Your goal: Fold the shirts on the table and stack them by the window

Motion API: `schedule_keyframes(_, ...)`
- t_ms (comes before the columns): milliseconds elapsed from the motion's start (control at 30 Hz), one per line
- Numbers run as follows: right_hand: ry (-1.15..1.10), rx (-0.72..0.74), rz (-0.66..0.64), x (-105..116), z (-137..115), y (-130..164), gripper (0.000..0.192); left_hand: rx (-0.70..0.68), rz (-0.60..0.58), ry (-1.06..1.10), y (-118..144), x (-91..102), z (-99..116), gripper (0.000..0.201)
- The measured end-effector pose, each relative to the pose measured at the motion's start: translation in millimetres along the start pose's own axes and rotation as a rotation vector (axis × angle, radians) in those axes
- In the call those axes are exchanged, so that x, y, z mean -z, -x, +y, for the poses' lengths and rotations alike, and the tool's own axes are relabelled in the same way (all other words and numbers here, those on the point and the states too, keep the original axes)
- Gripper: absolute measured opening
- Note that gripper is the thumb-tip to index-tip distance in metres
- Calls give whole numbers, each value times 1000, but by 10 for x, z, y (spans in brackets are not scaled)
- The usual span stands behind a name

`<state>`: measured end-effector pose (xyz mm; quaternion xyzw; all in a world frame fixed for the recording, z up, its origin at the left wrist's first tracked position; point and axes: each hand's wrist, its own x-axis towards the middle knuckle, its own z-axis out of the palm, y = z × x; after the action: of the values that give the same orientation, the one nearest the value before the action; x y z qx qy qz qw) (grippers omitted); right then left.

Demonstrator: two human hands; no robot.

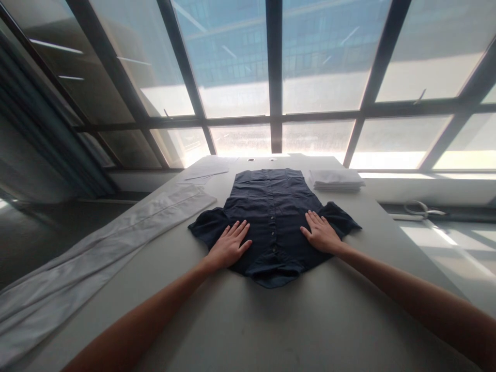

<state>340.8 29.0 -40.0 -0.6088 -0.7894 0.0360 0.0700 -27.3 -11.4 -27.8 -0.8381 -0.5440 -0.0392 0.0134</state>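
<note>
Shirt [273, 217] of dark navy cloth lies flat on the counter [248, 320], front up, with its row of buttons running down the middle. Its long axis points straight away from the person: the collar end is nearest them, close to the counter's near half, and the hem end lies toward the windows [248, 67]. Two short sleeves spread out sideways, one to each side.

Both hands rest on the shirt, palms down, fingers stretched flat and slightly fanned, gripping nothing. Left hand [229, 247] presses the cloth just left of the button line, beside the left sleeve. Right hand [321, 233] presses the cloth just right of the button line, beside the right sleeve. They sit at much the same height on the garment, so neither is clearly nearer to it; the button row lies between them, and the bulk of the shirt extends away from the fingertips, toward the glass.

Outward from the shirt there is one of each further thing. One long strip of white cloth [96, 258] stretches along the counter's left edge, well apart from the left hand and running at a slant away from the person. One low stack of folded white fabric [336, 179] sits near the shirt's far right corner. One or more pale sheets [207, 170] lie flat at the far left; the number is too faint to tell. One pair of scissors [420, 209] rests off to the right on a ledge by the windows, well apart from everything else.
</note>
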Motion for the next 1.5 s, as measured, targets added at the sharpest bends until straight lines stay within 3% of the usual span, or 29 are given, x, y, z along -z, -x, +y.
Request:
schedule_keyframes(200,10,2,26,-19,7,69,77,-3,43,-38,79,-32,10,67)
schedule_keyframes(367,9,38,46,-98,-16,362,78,-8,79,-53,371,-84,120,67)
schedule_keyframes(533,-13,19,26,-125,-30,514,78,39,-20,-8,507,-21,215,70)
schedule_keyframes(667,-57,37,38,-10,-259,210,74,29,-79,61,135,152,282,71)
schedule_keyframes(800,-141,113,68,139,-737,-376,66,19,-66,149,-626,273,408,63)
schedule_keyframes(900,-172,148,50,154,-1059,-769,62,57,-59,199,-1143,229,478,61)
schedule_keyframes(967,-171,163,28,109,-1165,-936,61,59,-53,177,-1342,138,473,63)
schedule_keyframes(1167,-145,226,-2,-81,-1063,-1080,59,44,-38,80,-1422,-138,344,63)
schedule_keyframes(1367,-128,197,-31,-142,-890,-1154,66,65,-20,84,-1451,-170,342,60)
schedule_keyframes(1500,-89,98,-39,-111,-571,-1229,72,71,-27,91,-1466,-165,353,63)
